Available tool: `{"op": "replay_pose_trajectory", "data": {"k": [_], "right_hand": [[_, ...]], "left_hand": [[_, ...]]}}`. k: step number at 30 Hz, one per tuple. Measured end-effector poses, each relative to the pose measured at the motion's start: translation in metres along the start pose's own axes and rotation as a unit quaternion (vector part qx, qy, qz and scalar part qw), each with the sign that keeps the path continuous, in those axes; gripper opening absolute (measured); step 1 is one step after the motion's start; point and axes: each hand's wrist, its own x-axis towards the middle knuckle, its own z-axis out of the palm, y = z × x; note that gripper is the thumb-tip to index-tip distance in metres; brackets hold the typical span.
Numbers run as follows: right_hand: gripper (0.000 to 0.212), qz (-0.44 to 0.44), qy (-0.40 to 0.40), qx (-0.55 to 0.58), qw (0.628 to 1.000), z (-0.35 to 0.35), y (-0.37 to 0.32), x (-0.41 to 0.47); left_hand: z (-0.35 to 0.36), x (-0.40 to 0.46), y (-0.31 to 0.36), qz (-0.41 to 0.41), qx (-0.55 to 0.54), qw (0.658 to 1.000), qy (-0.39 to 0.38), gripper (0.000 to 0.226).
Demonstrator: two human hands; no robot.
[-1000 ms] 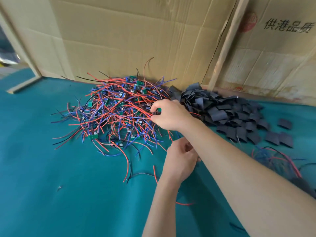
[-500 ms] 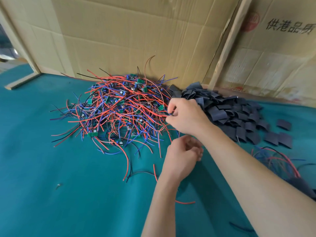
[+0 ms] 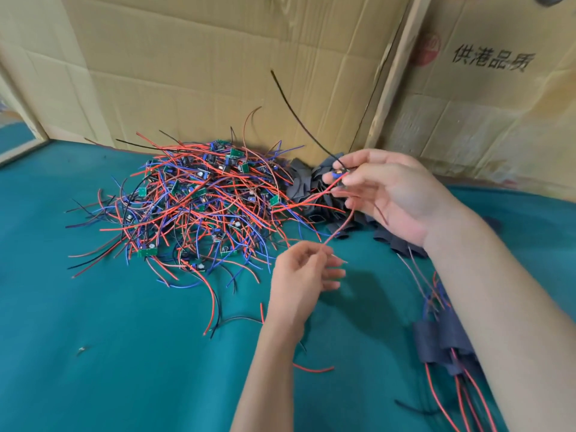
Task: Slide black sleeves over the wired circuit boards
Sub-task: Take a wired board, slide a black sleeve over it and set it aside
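The right hand [image 3: 389, 194] is raised above the heap of black sleeves [image 3: 314, 194] and pinches one small circuit board [image 3: 338, 175] between thumb and fingertips; a black wire [image 3: 299, 116] rises from the board up and to the left, and a red wire [image 3: 338, 227] hangs down from it to the left hand [image 3: 304, 275], which pinches the wire's lower end between thumb and forefinger, its other fingers loosely curled. To the left of both hands lies one large tangled pile of boards with red, blue and black wires [image 3: 193, 207], too many to count. The sleeve heap sits just right of that pile, partly hidden by the right hand. Near the right forearm lie about three boards already sleeved [image 3: 436, 341], their red wires trailing toward the viewer. Everything rests on a teal cloth surface [image 3: 109, 353], backed by upright sheets of brown cardboard [image 3: 202, 73], one printed with Chinese characters.
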Motion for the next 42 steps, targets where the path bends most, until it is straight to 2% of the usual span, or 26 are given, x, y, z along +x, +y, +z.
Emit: {"op": "replay_pose_trajectory", "data": {"k": [2,5,8,11,14,16,18,20,21,22,24,26,28,30,34,36,40,42], "right_hand": [[0.023,0.006,-0.034,0.007,0.999,0.006,0.007,-0.006],[0.021,-0.010,-0.022,-0.062,0.998,0.014,0.029,-0.011],[0.021,-0.013,0.008,-0.113,0.994,0.016,0.047,-0.014],[0.021,0.005,0.023,-0.096,0.995,0.012,0.053,-0.014],[0.017,0.012,0.050,-0.040,0.998,0.007,0.054,-0.012],[0.015,0.023,0.049,0.013,0.998,0.007,0.055,-0.011],[0.015,0.029,0.050,0.071,0.996,0.009,0.058,-0.011],[0.014,0.025,0.057,0.105,0.993,0.012,0.061,-0.012],[0.012,0.023,0.060,0.106,0.992,0.014,0.063,-0.013],[0.011,0.023,0.060,0.095,0.993,0.016,0.066,-0.015],[0.012,0.028,0.055,0.053,0.997,0.021,0.070,-0.019],[0.012,0.035,0.062,0.018,0.997,0.025,0.071,-0.021],[0.010,0.039,0.082,0.020,0.996,0.027,0.069,-0.020],[0.010,0.036,0.074,0.041,0.996,0.031,0.067,-0.017],[0.014,-0.008,0.044,-0.041,0.998,0.042,0.066,-0.010],[0.019,-0.025,0.046,-0.080,0.995,0.045,0.066,-0.007],[0.018,0.011,-0.012,-0.134,0.991,0.031,0.062,0.002],[0.017,-0.021,0.077,-0.273,0.959,0.009,0.059,0.016]], "left_hand": [[-0.002,0.001,0.003,0.017,-0.079,0.997,0.012,0.016],[-0.005,0.002,0.007,0.026,-0.210,0.977,-0.031,0.022],[-0.008,0.005,0.007,0.035,-0.233,0.972,0.004,0.026],[-0.010,0.006,0.005,0.059,-0.204,0.970,0.118,0.034],[-0.014,0.008,0.006,0.077,-0.204,0.930,0.297,0.036],[-0.017,0.008,0.002,0.098,-0.121,0.916,0.370,0.043],[-0.018,0.005,-0.001,0.140,-0.007,0.907,0.398,0.033],[-0.014,0.003,-0.002,0.188,0.052,0.911,0.362,0.012],[-0.012,0.002,-0.002,0.197,0.048,0.925,0.320,0.009],[-0.009,0.001,-0.001,0.191,0.024,0.942,0.276,0.015],[-0.005,0.001,0.000,0.163,-0.049,0.959,0.225,0.049],[-0.003,0.001,0.000,0.152,-0.069,0.954,0.248,0.077],[-0.005,0.001,0.002,0.162,-0.069,0.940,0.293,0.086],[-0.007,0.001,0.004,0.151,-0.108,0.935,0.302,0.080],[-0.007,0.000,0.011,0.090,-0.214,0.961,0.151,0.022],[-0.009,-0.001,0.013,0.075,-0.228,0.964,0.114,0.018],[-0.015,-0.001,0.014,0.041,-0.276,0.956,0.093,0.024],[-0.017,0.000,0.015,0.034,-0.301,0.948,0.099,0.021]]}}
